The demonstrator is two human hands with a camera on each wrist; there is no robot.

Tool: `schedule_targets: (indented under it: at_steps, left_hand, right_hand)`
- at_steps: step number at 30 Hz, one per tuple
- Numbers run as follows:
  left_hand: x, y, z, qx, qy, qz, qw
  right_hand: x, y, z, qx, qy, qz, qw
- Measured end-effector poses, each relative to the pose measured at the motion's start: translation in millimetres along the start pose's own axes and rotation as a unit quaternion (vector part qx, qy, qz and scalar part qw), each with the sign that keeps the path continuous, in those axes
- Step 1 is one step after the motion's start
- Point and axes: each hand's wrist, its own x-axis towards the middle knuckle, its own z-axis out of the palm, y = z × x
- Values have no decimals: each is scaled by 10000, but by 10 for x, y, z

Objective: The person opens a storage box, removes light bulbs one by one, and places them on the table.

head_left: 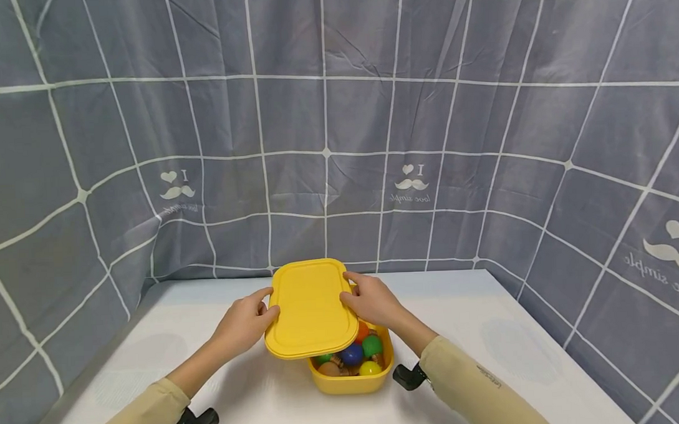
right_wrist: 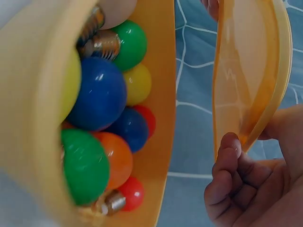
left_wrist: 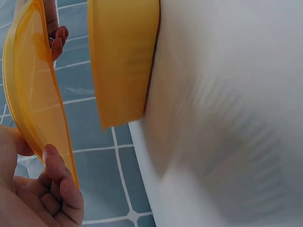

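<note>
Lid (head_left: pixel 311 306) — one — pinched by left hand (head_left: pixel 243 322) and right hand (head_left: pixel 374 301) above one box (head_left: pixel 352 386) of bulbs (head_left: pixel 352 354).

Holding a yellow lid (head_left: pixel 312 309) by its opposite long edges, flat, rectangular and round-cornered, tilting above a yellow box (head_left: pixel 353 385) and staying apart from it. Hiding the box's far left part from the head view. Showing the box standing upright and uncovered on the white counter (head_left: pixel 256 408), holding a heap of glossy bulbs (right_wrist: pixel 97 93) in green, blue, yellow, orange, red and beige, some showing ribbed metallic screw bases (right_wrist: pixel 105 45), lying at mixed angles.
</note>
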Motion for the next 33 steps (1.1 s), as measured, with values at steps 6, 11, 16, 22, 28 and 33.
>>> schedule_targets:
  at_steps: [6, 11, 16, 22, 28, 33]
  left_hand:
    - [1, -94, -113, 114, -6, -146, 9998]
    - [-2, -182, -205, 229, 49, -107, 9997]
    - [-10, -293, -266, 381, 157, -9, 9992]
    - [-55, -402, -340, 487, 215, 8, 9986]
    - [-80, -539, -425, 596, 240, -82, 9979]
    - [-101, -683, -484, 664, 147, -106, 9976]
  right_hand:
    - [77, -131, 76, -29, -38, -244, 9997]
    - [161, -214, 162, -83, -115, -186, 9997]
    - [230, -298, 227, -44, -153, -75, 9998]
    - [312, -403, 322, -244, -209, 25, 9995]
    - [377, -534, 436, -417, -306, 42, 9987]
    - [423, -642, 547, -606, -377, 54, 9974]
